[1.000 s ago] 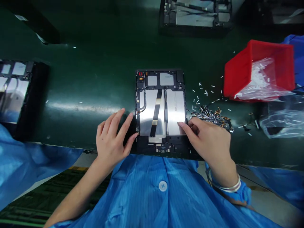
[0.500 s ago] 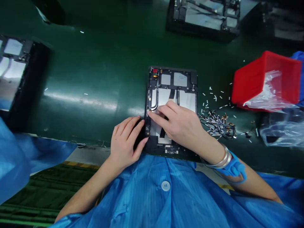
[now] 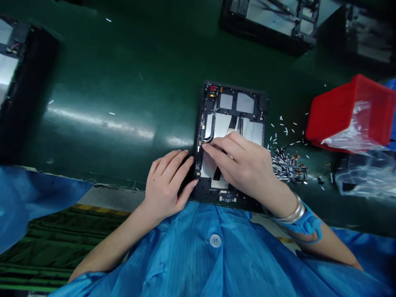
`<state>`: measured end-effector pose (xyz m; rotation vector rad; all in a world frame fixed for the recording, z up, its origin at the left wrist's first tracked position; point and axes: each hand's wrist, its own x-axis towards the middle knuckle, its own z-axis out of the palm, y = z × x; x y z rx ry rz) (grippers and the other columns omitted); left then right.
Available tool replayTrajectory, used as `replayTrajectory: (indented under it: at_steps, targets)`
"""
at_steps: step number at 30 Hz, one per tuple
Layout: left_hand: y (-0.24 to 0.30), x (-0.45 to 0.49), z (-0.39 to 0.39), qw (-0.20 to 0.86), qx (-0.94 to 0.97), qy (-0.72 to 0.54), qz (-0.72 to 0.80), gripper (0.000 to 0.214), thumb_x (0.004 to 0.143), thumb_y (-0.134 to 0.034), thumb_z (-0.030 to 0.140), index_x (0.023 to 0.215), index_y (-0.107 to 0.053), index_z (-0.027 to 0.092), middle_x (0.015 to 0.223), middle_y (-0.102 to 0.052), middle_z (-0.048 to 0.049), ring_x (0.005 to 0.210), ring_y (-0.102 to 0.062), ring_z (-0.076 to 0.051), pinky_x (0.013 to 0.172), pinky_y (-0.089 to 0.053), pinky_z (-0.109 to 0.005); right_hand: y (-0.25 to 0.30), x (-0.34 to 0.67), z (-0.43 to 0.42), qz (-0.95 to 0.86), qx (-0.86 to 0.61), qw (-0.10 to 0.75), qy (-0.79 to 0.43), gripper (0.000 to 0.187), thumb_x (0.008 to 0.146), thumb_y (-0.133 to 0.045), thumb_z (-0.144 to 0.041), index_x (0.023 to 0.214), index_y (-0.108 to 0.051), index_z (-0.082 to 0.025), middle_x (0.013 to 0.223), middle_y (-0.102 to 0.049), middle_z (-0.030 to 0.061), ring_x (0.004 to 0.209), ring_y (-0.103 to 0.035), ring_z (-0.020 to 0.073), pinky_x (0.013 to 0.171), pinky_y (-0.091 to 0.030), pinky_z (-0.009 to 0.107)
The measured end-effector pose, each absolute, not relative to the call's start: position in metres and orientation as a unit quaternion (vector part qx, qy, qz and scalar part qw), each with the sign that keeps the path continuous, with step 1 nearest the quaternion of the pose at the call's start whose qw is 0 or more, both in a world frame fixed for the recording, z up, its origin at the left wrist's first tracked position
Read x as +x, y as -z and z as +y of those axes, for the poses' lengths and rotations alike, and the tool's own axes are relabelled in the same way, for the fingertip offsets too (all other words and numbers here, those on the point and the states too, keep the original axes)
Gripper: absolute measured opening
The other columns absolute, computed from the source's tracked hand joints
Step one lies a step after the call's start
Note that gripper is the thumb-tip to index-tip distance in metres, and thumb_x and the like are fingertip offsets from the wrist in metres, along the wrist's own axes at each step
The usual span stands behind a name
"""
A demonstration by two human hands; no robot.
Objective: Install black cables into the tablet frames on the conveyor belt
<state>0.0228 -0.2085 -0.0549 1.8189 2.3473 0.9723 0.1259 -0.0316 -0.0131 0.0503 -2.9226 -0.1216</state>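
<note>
An opened tablet (image 3: 244,103) lies back side up on the green belt (image 3: 123,82), showing silver plates, a dark ribbon cable and a curved black cable. My left hand (image 3: 167,183) lies flat against the tablet's lower left edge with its fingers stretched out. Reaching across the tablet, my right hand (image 3: 244,165) has its fingertips drawn together on the left inner side, near the end of the curved cable. What those fingertips pinch is too small to make out.
A pile of small metal parts (image 3: 289,163) and white scraps lies right of the tablet. Behind it stands a red bin (image 3: 349,109) lined with plastic, and a clear plastic bag (image 3: 365,175). Another opened tablet (image 3: 272,20) lies at the far edge, and one more (image 3: 12,62) at the left.
My right hand has moved from the tablet's right edge, beside the parts pile, across to its left inner side. My left hand has stayed at the left edge. The camera view has shifted.
</note>
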Motion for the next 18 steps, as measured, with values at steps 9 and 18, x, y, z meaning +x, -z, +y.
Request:
replayTrajectory:
  at_steps: [9, 18]
  targets:
    - [0.056, 0.023, -0.209, 0.006, 0.582, -0.318, 0.748, 0.034, 0.089, -0.052, 0.027, 0.121, -0.057, 0.014, 0.12, -0.065, -0.0156, 0.112, -0.059, -0.03, 0.087, -0.046, -0.042, 0.016, 0.125, -0.032, -0.994, 0.017, 0.106, 0.028, 0.028, 0.095, -0.04, -0.014, 0.107, -0.066, -0.015, 0.089, -0.067, 0.0067, 0.081, -0.051, 0.017, 0.058, -0.039, 0.028]
    - [0.058, 0.023, -0.209, 0.004, 0.583, -0.32, 0.747, 0.037, 0.089, -0.053, 0.028, 0.124, -0.057, 0.015, 0.12, -0.065, -0.015, 0.112, -0.059, -0.031, 0.087, -0.046, -0.043, 0.004, 0.115, -0.035, -0.998, 0.032, 0.055, 0.021, 0.036, 0.095, -0.033, -0.009, 0.096, -0.069, -0.014, 0.079, -0.065, 0.007, 0.074, -0.05, 0.0162, 0.055, -0.032, 0.029]
